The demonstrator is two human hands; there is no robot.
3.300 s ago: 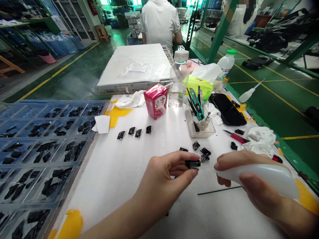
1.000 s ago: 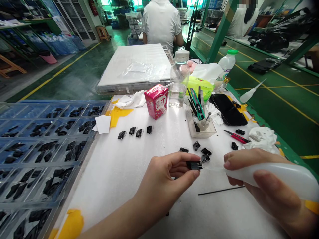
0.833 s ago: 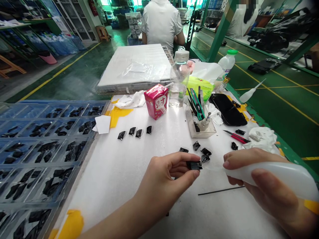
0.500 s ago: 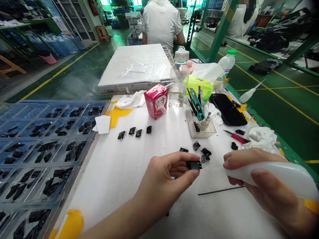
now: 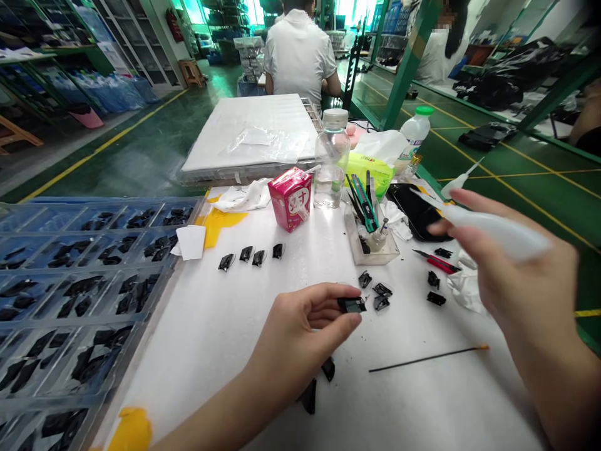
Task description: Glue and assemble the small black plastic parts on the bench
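Note:
Between the thumb and fingers of my left hand (image 5: 312, 332) is a small black part (image 5: 352, 305), held above the white work surface (image 5: 225, 351). On the right, my right hand (image 5: 507, 263) grips a white squeeze bottle (image 5: 498, 232), its thin nozzle pointing left toward the phone. Several small black pieces (image 5: 382, 289) lie just beyond my left fingertips. More black pieces (image 5: 308, 396) lie partly hidden below my left hand. A thin black rod (image 5: 427, 359) with an orange end rests between my hands.
Compartment trays (image 5: 107, 319) of black parts line the left. Farther back stand a pink drink carton (image 5: 290, 199), a clear bottle (image 5: 331, 160) and a tool box (image 5: 373, 250). A red-handled knife (image 5: 436, 261) lies at right. A person (image 5: 300, 53) sits beyond the table.
My right hand has lifted the squeeze bottle up and away from my left hand, uncovering the rod's orange end and its nozzle. My left hand still holds the black part. The view has shifted slightly.

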